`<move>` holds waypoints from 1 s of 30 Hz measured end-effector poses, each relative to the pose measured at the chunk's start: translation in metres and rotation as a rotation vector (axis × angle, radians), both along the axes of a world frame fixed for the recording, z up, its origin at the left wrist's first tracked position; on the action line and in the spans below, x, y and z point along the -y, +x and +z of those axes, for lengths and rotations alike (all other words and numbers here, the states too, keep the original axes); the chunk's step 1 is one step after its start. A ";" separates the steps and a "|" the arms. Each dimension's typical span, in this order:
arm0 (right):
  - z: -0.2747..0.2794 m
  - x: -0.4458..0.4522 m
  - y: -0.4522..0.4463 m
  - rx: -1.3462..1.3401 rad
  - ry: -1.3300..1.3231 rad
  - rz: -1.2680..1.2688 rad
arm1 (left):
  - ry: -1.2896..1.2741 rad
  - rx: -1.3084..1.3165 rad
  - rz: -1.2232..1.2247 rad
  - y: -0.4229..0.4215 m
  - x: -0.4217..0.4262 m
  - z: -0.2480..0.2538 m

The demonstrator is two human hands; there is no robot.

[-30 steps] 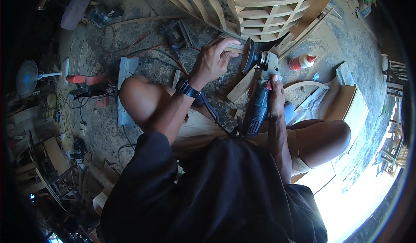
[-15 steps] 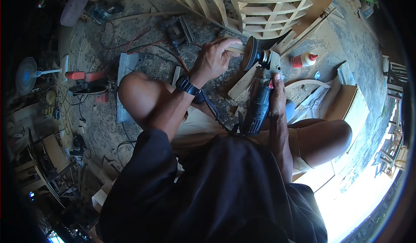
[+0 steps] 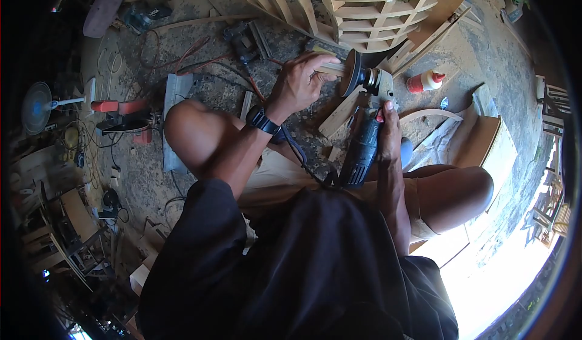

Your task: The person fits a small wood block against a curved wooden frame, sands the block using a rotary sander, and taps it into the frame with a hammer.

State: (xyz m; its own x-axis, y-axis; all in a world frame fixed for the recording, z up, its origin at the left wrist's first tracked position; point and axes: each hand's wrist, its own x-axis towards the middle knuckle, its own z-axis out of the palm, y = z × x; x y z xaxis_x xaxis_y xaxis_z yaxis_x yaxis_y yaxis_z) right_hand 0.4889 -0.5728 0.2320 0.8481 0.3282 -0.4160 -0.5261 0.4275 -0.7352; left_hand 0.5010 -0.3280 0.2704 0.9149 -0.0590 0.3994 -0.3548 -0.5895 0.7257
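My left hand [image 3: 301, 81], with a dark watch on its wrist, is closed around a small strip of wood [image 3: 331, 69]. The strip's right end meets the face of the round sanding disc [image 3: 350, 73], though I cannot tell how firmly it presses. That disc sits on the head of an angle grinder [image 3: 362, 140], which has a dark body and a silver head. My right hand [image 3: 389, 132] wraps around the grinder's body from the right, thumb up near the head. The tool stands nearly upright in view, its rear end close to my lap.
A curved wooden frame with slats [image 3: 388, 13] stands ahead. A red and white glue bottle [image 3: 425, 81] is at right. Another power tool [image 3: 244, 44] and cables lie on the floor at left. A wood offcut [image 3: 339, 114] lies behind the grinder. A fan [image 3: 37, 106] stands far left.
Very little differs. Both hands keep their grip, and the disc and wood strip stay together with only a slight shift; the whole view has moved a touch.
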 end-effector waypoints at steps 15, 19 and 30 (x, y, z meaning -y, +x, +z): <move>-0.006 0.003 0.000 -0.026 0.003 0.004 | -0.009 -0.003 -0.033 0.001 -0.001 -0.004; -0.006 0.004 0.001 -0.007 0.015 0.013 | -0.022 -0.022 -0.004 0.005 0.000 -0.005; -0.008 0.004 0.002 -0.010 0.009 -0.018 | -0.037 -0.012 0.004 0.005 0.003 -0.003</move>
State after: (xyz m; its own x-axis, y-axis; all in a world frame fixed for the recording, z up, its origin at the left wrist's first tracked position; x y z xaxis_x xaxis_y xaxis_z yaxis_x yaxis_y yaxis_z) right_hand 0.4911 -0.5773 0.2237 0.8497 0.3166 -0.4216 -0.5255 0.4440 -0.7258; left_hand 0.5060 -0.3310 0.2678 0.9197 -0.0408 0.3906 -0.3441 -0.5631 0.7513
